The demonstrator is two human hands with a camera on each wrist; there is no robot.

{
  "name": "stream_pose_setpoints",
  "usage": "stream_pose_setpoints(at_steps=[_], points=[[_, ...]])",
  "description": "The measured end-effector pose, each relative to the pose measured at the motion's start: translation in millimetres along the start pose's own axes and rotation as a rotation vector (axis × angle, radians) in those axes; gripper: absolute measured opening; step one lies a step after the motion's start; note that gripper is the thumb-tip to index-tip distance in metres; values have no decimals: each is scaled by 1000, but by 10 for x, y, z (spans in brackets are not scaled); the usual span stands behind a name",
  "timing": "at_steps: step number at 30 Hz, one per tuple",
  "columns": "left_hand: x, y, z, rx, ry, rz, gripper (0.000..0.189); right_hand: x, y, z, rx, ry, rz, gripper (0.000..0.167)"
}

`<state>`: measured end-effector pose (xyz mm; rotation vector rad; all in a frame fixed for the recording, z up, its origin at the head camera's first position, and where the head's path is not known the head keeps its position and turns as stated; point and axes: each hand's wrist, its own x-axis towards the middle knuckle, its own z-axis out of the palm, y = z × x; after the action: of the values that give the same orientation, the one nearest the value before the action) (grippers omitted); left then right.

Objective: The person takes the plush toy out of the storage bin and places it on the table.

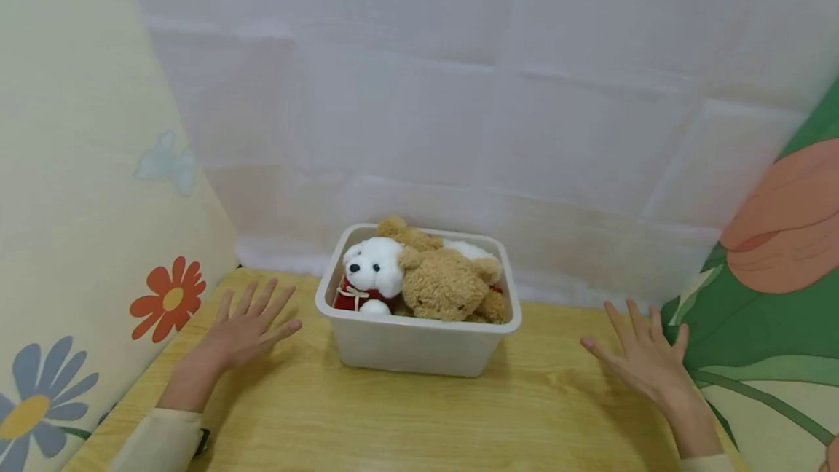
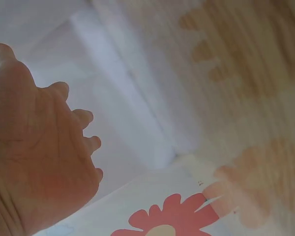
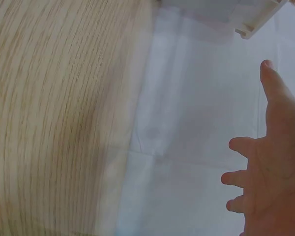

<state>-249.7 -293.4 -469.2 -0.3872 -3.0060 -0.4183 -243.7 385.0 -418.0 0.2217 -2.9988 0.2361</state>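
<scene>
A white plastic bin (image 1: 419, 344) stands on the wooden table between my two hands, filled with plush toys. At its left sits a white plush dog (image 1: 383, 266) in red with a small bow. Beside it a brown teddy bear (image 1: 442, 286) lies face down toward the front rim; more brown and white plush shows behind, partly hidden. My left hand (image 1: 245, 330) is spread over the table left of the bin, holding nothing. On the other side my right hand (image 1: 649, 359) is likewise spread, apart from the bin. Both wrist views show the palms with nothing in them.
The light wooden table (image 1: 406, 421) meets a white cloth backdrop (image 1: 419, 93) behind the bin. A cream panel with printed flowers (image 1: 172, 299) borders the left. To the right hangs a panel with green leaves and a large orange flower (image 1: 786, 231).
</scene>
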Motion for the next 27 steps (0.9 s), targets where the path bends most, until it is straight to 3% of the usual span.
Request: stream_pose_setpoints(at_steps=[3,5,9,14,19,22,27], points=[[-15,-35,13,-3,64,16,80,26,-31,-4,10,-3,-12,95],[9,-41,4,-16,154,35,76,40,-58,-18,23,-2,-21,93],[79,73,-127,-108,273,69,70,53,-181,-98,72,39,-52,89],[210,364,-313,-432,210,53,68,71,-479,-246,257,161,-157,75],[306,616,-357,-710,220,-36,63,140,-875,-430,440,224,-244,65],[333,716,-362,-877,212,-87,63,224,-1099,-539,459,243,-290,64],[288,803,-410,-1164,102,-166,65,419,-1432,-607,459,223,-388,73]])
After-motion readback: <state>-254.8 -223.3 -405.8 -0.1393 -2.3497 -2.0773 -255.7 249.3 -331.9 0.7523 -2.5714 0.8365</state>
